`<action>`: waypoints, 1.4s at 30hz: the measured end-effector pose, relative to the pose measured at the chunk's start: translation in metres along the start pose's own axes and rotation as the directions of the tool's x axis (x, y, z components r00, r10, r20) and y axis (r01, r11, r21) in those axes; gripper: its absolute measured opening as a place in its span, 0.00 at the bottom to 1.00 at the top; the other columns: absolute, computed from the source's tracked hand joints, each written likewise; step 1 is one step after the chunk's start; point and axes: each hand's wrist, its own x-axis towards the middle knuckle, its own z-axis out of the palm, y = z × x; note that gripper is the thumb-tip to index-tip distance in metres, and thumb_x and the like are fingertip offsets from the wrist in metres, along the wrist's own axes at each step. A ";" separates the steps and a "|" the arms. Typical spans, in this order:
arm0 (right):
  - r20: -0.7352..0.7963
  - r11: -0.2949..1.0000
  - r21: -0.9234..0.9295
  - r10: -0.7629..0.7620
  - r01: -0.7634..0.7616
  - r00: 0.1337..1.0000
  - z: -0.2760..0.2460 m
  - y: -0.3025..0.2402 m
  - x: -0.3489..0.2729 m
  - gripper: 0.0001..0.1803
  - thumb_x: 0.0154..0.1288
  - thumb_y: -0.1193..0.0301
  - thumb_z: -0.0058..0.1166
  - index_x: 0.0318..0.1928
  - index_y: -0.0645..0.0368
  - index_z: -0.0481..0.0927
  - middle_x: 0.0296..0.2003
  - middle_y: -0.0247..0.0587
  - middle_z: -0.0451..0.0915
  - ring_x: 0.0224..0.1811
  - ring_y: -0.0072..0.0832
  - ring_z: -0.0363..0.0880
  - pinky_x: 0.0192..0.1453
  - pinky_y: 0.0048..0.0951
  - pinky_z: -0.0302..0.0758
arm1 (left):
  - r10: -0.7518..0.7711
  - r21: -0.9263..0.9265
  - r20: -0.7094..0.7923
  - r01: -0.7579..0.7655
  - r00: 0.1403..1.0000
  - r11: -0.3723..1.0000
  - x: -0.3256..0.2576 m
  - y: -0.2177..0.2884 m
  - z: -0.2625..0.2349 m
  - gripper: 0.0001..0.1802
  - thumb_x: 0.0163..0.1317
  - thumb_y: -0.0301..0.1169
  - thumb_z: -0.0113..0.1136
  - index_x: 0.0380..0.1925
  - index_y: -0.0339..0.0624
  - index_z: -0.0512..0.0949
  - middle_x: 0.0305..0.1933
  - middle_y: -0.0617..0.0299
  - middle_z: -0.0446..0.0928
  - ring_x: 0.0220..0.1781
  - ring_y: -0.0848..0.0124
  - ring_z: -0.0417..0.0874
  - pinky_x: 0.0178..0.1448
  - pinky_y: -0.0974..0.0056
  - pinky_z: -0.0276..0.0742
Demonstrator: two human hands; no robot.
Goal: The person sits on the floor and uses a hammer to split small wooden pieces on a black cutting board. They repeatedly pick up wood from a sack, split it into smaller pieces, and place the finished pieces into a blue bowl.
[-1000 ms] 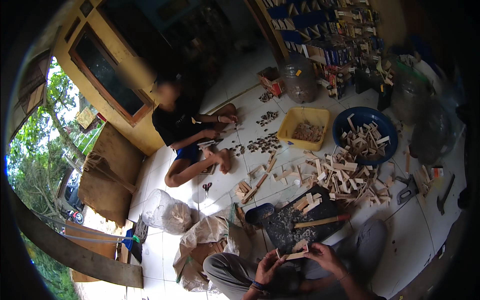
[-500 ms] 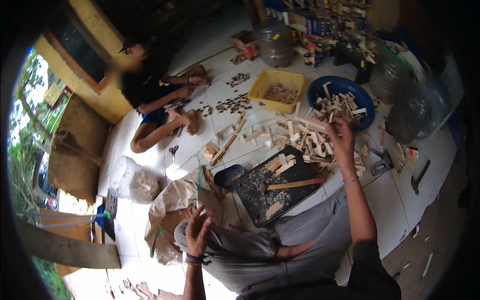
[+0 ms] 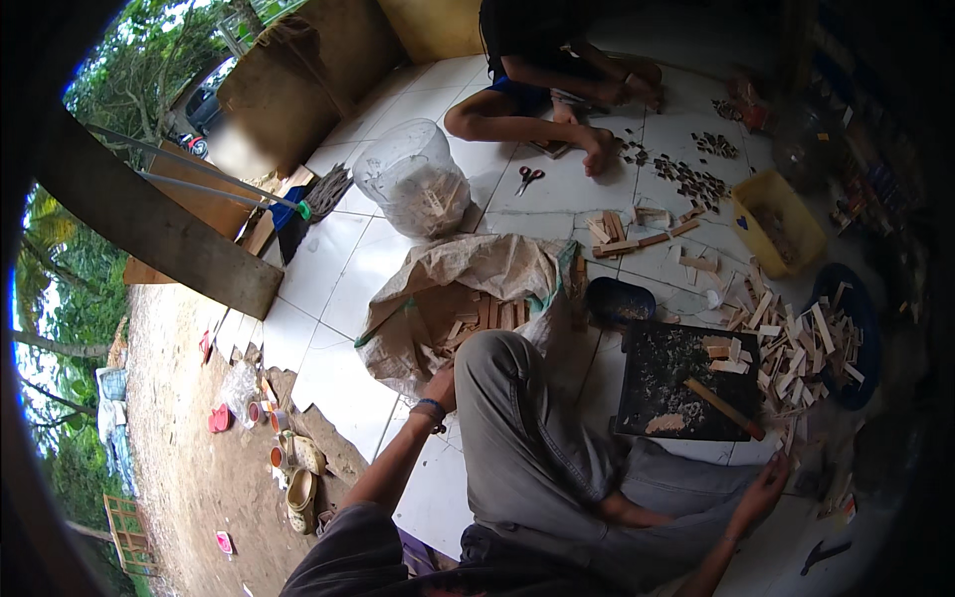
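I sit on the white tile floor with my grey-trousered knee raised. My left hand (image 3: 441,386), a blue band on its wrist, reaches to the edge of an open tan sack (image 3: 468,267) holding short wooden blocks (image 3: 487,316); my knee partly hides its fingers. My right hand (image 3: 764,490) rests with spread fingers on the floor beside my thigh, holding nothing. Just above it lies a black board (image 3: 676,383) with wood scraps and a stick (image 3: 724,408) on it.
A heap of small wood pieces (image 3: 796,338) spreads right of the board, by a blue basin (image 3: 863,348) and a yellow tub (image 3: 781,224). A dark bowl (image 3: 619,301), a clear bag (image 3: 418,184) and scissors (image 3: 528,179) lie ahead. Another person (image 3: 557,70) sits across.
My view has swung left toward the sack. My right hand has drawn back from the wood heap to the floor by my thigh; my left hand has moved from my lap to the sack's edge.
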 end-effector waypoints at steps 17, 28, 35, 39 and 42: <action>0.286 0.855 -0.241 -0.391 0.460 0.875 0.068 -0.074 0.006 0.22 0.82 0.61 0.51 0.67 0.59 0.75 0.62 0.56 0.75 0.67 0.54 0.73 0.71 0.54 0.67 | -0.119 0.001 -0.414 0.131 0.903 0.991 0.062 -0.027 0.009 0.26 0.60 0.37 0.68 0.58 0.40 0.79 0.53 0.40 0.83 0.55 0.39 0.83 0.60 0.46 0.80; 0.252 0.814 -0.314 -0.425 0.489 0.869 0.077 -0.052 0.004 0.22 0.85 0.62 0.43 0.69 0.60 0.73 0.63 0.59 0.74 0.69 0.56 0.71 0.71 0.56 0.67 | -0.219 -0.373 -0.438 0.045 0.872 0.927 0.065 -0.054 0.020 0.20 0.58 0.31 0.69 0.50 0.38 0.82 0.48 0.40 0.84 0.54 0.41 0.84 0.57 0.46 0.81; 0.265 0.815 -0.372 -0.365 0.444 0.892 0.079 -0.054 0.000 0.23 0.87 0.62 0.38 0.71 0.61 0.71 0.67 0.59 0.73 0.72 0.58 0.68 0.76 0.56 0.64 | -0.214 -0.296 -0.344 0.111 0.914 0.949 0.077 -0.058 0.001 0.14 0.58 0.32 0.68 0.44 0.40 0.88 0.43 0.42 0.86 0.49 0.42 0.87 0.53 0.47 0.84; 0.273 0.831 -0.334 -0.366 0.444 0.890 0.079 -0.052 0.000 0.23 0.87 0.62 0.37 0.71 0.61 0.71 0.67 0.59 0.73 0.72 0.57 0.68 0.78 0.58 0.61 | -0.157 -0.428 -0.152 0.078 0.976 0.900 0.083 -0.069 -0.017 0.15 0.62 0.34 0.67 0.46 0.40 0.87 0.44 0.42 0.87 0.49 0.42 0.87 0.52 0.48 0.84; 0.274 0.825 -0.345 -0.367 0.447 0.889 0.079 -0.051 0.000 0.23 0.87 0.62 0.36 0.71 0.61 0.71 0.67 0.59 0.73 0.72 0.56 0.68 0.78 0.59 0.59 | -0.187 -0.398 -0.189 0.099 0.964 0.912 0.089 -0.076 -0.026 0.17 0.64 0.37 0.67 0.50 0.42 0.86 0.46 0.43 0.87 0.51 0.42 0.87 0.53 0.48 0.84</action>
